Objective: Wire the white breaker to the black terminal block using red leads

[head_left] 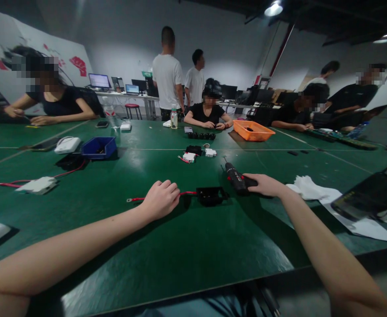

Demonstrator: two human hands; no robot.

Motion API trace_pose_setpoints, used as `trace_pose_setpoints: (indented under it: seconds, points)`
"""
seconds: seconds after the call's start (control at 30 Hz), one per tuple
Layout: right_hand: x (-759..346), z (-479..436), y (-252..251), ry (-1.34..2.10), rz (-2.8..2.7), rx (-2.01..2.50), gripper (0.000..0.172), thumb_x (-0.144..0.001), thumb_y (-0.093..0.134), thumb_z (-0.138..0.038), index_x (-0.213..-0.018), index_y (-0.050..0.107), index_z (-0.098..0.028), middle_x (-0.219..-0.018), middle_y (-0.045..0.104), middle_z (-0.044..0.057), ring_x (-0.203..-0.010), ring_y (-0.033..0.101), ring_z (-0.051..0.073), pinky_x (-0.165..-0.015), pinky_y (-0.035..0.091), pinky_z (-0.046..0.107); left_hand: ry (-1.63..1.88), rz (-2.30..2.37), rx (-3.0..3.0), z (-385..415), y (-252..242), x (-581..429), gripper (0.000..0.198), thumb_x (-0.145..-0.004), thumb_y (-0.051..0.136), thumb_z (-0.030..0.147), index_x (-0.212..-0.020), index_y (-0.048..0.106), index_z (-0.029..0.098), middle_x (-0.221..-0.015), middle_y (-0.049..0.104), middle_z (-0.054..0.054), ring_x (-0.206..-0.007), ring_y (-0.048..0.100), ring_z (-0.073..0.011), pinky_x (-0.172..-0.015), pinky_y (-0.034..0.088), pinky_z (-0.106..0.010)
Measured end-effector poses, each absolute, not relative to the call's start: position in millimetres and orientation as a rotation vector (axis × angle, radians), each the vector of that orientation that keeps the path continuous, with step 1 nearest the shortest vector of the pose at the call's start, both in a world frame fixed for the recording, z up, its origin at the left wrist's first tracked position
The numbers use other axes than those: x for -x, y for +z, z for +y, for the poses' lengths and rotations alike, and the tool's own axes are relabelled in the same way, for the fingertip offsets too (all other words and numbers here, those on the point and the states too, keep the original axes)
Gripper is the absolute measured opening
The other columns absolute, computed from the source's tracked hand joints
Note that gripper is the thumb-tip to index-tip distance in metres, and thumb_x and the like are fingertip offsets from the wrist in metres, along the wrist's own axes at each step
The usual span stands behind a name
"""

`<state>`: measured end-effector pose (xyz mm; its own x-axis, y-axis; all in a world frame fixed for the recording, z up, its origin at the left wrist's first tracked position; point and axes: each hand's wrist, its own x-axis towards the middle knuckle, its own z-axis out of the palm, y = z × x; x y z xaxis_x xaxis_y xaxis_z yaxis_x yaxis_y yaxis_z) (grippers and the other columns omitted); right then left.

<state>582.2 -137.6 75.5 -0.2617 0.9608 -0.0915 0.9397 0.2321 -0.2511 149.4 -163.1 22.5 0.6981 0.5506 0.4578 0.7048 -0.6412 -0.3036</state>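
Left hand (pixel 162 199) fisted over red wire (pixel 186 193) beside black housing (pixel 211 195); right hand (pixel 266 185) grips electric screwdriver (pixel 237 178) on green table (pixel 180 246).

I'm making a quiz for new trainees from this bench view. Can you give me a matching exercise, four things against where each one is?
Things: 1 electric screwdriver; 2 red wire; 3 orange tray; 4 blue bin.
Places: A left side of the table; B in the left hand; C under the right hand; D far side, near a seated person.
Pairs: 1-C, 2-B, 3-D, 4-A.
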Motion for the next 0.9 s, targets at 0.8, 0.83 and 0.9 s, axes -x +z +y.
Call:
trace_pose_setpoints:
  seconds: [0.8,0.83,0.9]
  points:
    - [-605.7,-126.6,37.8,0.040,-2.531,1.710,0.071,-0.079,0.063,-0.057,-0.142,0.054,-0.028,-0.124,0.069,0.009,-0.107,0.066,0.034,-0.088,0.053,0.046,-0.439,-0.956,2.446,-161.1,18.2,-147.1,0.022,-0.097,0.048,0.029,-0.088,0.065,0.018,-0.089,0.064,-0.006,-0.083,0.053,-0.0213,-0.065,0.030,-0.037]
    - [-605.1,-127.0,37.8,0.039,-2.535,1.715,0.071,-0.080,0.063,-0.057,-0.143,0.053,-0.027,-0.124,0.069,0.010,-0.107,0.066,0.034,-0.088,0.053,0.046,-0.438,-0.956,2.443,-161.0,18.2,-146.9,0.022,-0.097,0.049,0.029,-0.088,0.065,0.018,-0.090,0.063,-0.007,-0.084,0.053,-0.0214,-0.065,0.030,-0.037]
    - [-602.8,-128.9,39.1,0.032,-2.542,1.721,0.071,-0.080,0.062,-0.056,-0.143,0.053,-0.026,-0.124,0.069,0.010,-0.108,0.066,0.033,-0.088,0.053,0.045,-0.435,-0.959,2.437,-160.8,18.2,-146.7,0.022,-0.097,0.049,0.029,-0.087,0.065,0.018,-0.090,0.063,-0.007,-0.084,0.053,-0.0214,-0.065,0.030,-0.037]
